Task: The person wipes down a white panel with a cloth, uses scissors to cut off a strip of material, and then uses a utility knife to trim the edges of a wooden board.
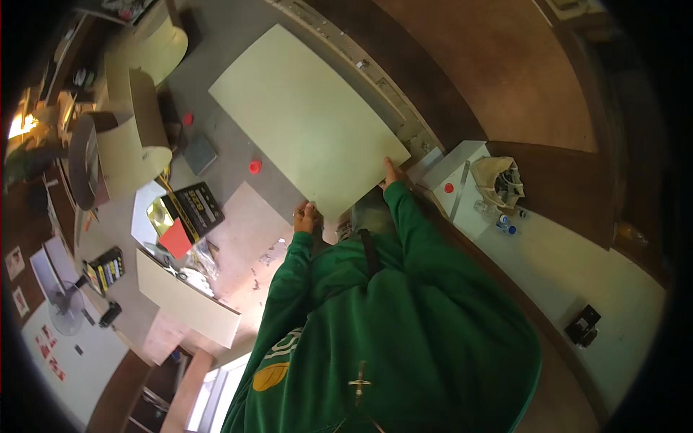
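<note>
Left hand [304,215] and right hand [391,174] pinch 1 pale sheet [310,119] near its closest end; gripping seems done, release remains.

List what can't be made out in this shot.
Head view: fingertips of the right hand, hidden beneath the pale, flat rectangular board.
Head view: whatever lies directly under that board, covered by it.
Head view: contents of the open beige bag, too dark and small to identify.
Head view: what the small black boxy object is, too small to tell.
Head view: far-left background, lost to glare and blur.
</note>
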Tool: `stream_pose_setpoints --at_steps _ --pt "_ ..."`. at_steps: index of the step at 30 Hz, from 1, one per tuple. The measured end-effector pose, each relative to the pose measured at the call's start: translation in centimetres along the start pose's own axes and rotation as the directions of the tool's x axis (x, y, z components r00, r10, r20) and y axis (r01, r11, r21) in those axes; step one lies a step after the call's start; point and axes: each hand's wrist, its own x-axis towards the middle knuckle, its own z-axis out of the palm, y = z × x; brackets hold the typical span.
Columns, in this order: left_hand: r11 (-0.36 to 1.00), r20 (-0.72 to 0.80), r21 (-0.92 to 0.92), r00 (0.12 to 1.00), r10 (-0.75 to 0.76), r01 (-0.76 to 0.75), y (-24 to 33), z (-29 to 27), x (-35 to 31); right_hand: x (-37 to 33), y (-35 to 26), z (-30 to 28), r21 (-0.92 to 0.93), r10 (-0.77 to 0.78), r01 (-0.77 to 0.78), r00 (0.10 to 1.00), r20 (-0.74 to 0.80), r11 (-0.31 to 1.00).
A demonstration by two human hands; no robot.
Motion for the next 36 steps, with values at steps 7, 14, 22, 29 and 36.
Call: stream_pose_setpoints --at_steps 7,14,22,29,36 --pt "0.958 0.171 -0.241 0.978 -0.119 0.159 8.4 2.4 -3.6 -10.1 -5.0 -0.4 -0.054 -0.327 0.335 0.936 0.128 0.940" --pt "0.923 0.133 -0.381 0.985 0.112 -0.054 24.5 0.6 -8.8 -24.5 -14.7 6.1 0.237 -0.466 0.402 0.766 0.442 0.885" --pt "0.733 0.336 -0.680 0.896 0.290 0.018 38.6 -1.2 -9.0 -24.0 -23.8 12.8 0.199 -0.738 0.892 0.191 0.648 0.405" --pt "0.566 0.175 -0.818 0.893 0.415 -0.102 46.0 -2.0 -7.6 -27.2 -33.5 21.3 -0.017 -0.764 0.810 -0.546 0.344 -0.586" --pt "0.402 0.020 -0.884 0.840 0.542 -0.238 48.8 -1.2 -5.2 -27.0 -42.6 28.3 0.277 -0.490 0.938 -0.346 0.800 -0.211"
